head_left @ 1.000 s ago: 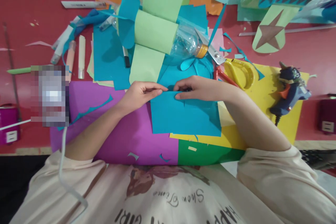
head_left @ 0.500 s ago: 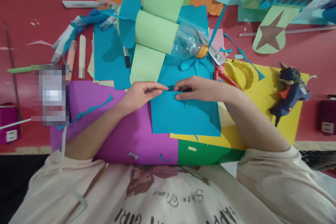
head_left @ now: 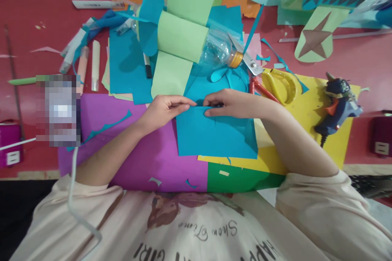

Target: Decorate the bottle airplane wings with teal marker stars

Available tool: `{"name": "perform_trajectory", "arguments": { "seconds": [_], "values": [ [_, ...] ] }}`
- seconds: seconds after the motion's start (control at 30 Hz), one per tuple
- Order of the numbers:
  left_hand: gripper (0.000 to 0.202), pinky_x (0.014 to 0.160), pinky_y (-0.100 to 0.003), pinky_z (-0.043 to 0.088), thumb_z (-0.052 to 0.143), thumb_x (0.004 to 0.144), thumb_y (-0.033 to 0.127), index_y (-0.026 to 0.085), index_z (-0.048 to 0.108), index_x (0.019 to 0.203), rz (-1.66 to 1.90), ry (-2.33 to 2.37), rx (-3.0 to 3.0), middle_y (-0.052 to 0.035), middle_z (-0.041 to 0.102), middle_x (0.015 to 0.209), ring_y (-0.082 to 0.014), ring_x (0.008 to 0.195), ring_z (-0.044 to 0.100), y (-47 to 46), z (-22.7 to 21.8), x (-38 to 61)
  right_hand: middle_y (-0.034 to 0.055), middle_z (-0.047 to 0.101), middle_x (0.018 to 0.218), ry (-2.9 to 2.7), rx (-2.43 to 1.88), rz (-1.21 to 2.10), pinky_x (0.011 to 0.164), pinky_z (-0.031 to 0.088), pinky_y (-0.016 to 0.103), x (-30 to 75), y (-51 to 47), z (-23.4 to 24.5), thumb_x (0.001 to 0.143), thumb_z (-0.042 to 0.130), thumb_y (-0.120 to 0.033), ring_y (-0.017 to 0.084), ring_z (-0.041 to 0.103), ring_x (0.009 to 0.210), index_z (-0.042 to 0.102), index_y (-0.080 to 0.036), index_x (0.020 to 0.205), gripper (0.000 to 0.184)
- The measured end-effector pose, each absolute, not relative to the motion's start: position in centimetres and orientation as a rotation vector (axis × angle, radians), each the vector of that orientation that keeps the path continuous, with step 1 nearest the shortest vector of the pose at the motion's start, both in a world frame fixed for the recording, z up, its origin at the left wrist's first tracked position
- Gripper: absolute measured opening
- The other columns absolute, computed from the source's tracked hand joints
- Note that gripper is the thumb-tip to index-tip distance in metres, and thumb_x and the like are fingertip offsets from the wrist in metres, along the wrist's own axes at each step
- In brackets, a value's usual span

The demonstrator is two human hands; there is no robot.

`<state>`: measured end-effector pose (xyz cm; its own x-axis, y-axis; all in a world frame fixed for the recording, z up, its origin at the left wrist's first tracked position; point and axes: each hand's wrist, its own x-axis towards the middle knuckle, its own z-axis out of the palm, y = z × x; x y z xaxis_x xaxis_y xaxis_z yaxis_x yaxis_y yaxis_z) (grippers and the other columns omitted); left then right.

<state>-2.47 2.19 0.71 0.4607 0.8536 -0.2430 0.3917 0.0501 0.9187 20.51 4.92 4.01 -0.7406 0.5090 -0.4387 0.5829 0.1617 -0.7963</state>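
Note:
A sheet of blue paper [head_left: 216, 136] lies in front of me, its far edge a little raised. My left hand [head_left: 167, 108] pinches the far left corner of this sheet between thumb and fingers. Along the same edge, my right hand [head_left: 225, 102] grips the paper with thumb on the near side and fingers curled behind. Something small and dark shows under the right fingers, too hidden to name. Just beyond the hands lies a clear plastic bottle [head_left: 216, 47] with an orange cap, wrapped in light green paper [head_left: 183, 36] with green fins and a blue rounded piece.
Yellow-handled scissors [head_left: 280, 85] and a red-handled tool [head_left: 265, 89] lie right of the bottle. A glue gun [head_left: 338, 108] rests on yellow paper [head_left: 321, 89]. Purple paper [head_left: 153, 151] lies left, beside a blurred-out device [head_left: 61, 110] with a white cable. Several markers [head_left: 96, 65] and blue scraps surround these.

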Motion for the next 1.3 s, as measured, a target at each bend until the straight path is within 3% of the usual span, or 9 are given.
{"name": "perform_trajectory", "arguments": {
  "seconds": [0.1, 0.17, 0.27, 0.5, 0.83, 1.03, 1.3],
  "values": [
    [0.031, 0.061, -0.022, 0.046, 0.061, 0.084, 0.044, 0.019, 0.077, 0.096, 0.515, 1.113, 1.555, -0.0036, 0.076, 0.09, -0.0145, 0.073, 0.064, 2.1, 0.6, -2.3, -0.0039, 0.046, 0.063, 2.353, 1.095, -1.652, 0.058, 0.027, 0.026, 20.6, 4.9, 4.0, 0.089, 0.054, -0.035, 0.01, 0.04, 0.06, 0.053, -0.019, 0.075, 0.021],
    [0.031, 0.056, -0.021, 0.043, 0.061, 0.084, 0.043, 0.019, 0.075, 0.097, 0.527, 1.099, 1.553, -0.0026, 0.073, 0.081, -0.0123, 0.064, 0.059, 1.9, 0.5, -2.2, -0.0038, 0.047, 0.063, 2.351, 1.091, -1.653, 0.058, 0.027, 0.026, 20.5, 4.8, 4.0, 0.089, 0.055, -0.037, 0.01, 0.04, 0.059, 0.054, -0.019, 0.075, 0.023],
    [0.028, 0.049, -0.02, 0.035, 0.061, 0.085, 0.04, 0.018, 0.069, 0.101, 0.523, 1.075, 1.545, 0.0018, 0.065, 0.065, -0.0086, 0.051, 0.047, 1.5, 0.4, -2.1, -0.0032, 0.05, 0.065, 2.358, 1.106, -1.683, 0.058, 0.028, 0.026, 20.1, 4.6, 4.0, 0.09, 0.054, -0.037, 0.009, 0.042, 0.06, 0.059, -0.018, 0.078, 0.023],
    [0.022, 0.043, -0.019, 0.024, 0.058, 0.086, 0.038, 0.021, 0.058, 0.1, 0.501, 1.029, 1.553, 0.0079, 0.046, 0.051, -0.0076, 0.043, 0.033, 1.1, 0.3, -2.0, -0.0021, 0.055, 0.068, 2.456, 1.213, -1.736, 0.061, 0.03, 0.025, 18.8, 3.9, 3.3, 0.089, 0.051, -0.031, 0.009, 0.042, 0.061, 0.063, -0.015, 0.082, 0.021],
    [0.023, 0.044, -0.018, 0.027, 0.061, 0.084, 0.038, 0.021, 0.057, 0.099, 0.517, 1.008, 1.506, 0.0067, 0.052, 0.057, -0.0068, 0.045, 0.04, 1.2, 0.7, -2.0, -0.0047, 0.048, 0.061, 2.489, 1.126, -1.788, 0.059, 0.029, 0.025, 19.0, 4.2, 3.1, 0.087, 0.052, -0.03, 0.009, 0.039, 0.059, 0.06, -0.017, 0.074, 0.02],
    [0.021, 0.044, -0.019, 0.027, 0.065, 0.079, 0.035, 0.02, 0.058, 0.092, 0.612, 1.05, 1.431, 0.0063, 0.053, 0.058, -0.0065, 0.044, 0.04, 1.6, 1.0, -2.2, -0.0004, 0.062, 0.071, 2.466, 1.121, -1.682, 0.061, 0.034, 0.026, 20.6, 5.2, 3.9, 0.085, 0.054, -0.026, 0.01, 0.047, 0.061, 0.064, -0.018, 0.077, 0.015],
    [0.019, 0.043, -0.021, 0.024, 0.067, 0.075, 0.033, 0.02, 0.057, 0.084, 0.713, 1.087, 1.398, 0.0059, 0.054, 0.055, -0.006, 0.043, 0.039, 1.7, 1.2, -2.3, 0.0014, 0.066, 0.071, 2.422, 1.132, -1.499, 0.06, 0.035, 0.028, 24.0, 6.5, 5.1, 0.088, 0.058, -0.038, 0.012, 0.051, 0.061, 0.066, -0.02, 0.076, 0.023]
  ]
}}
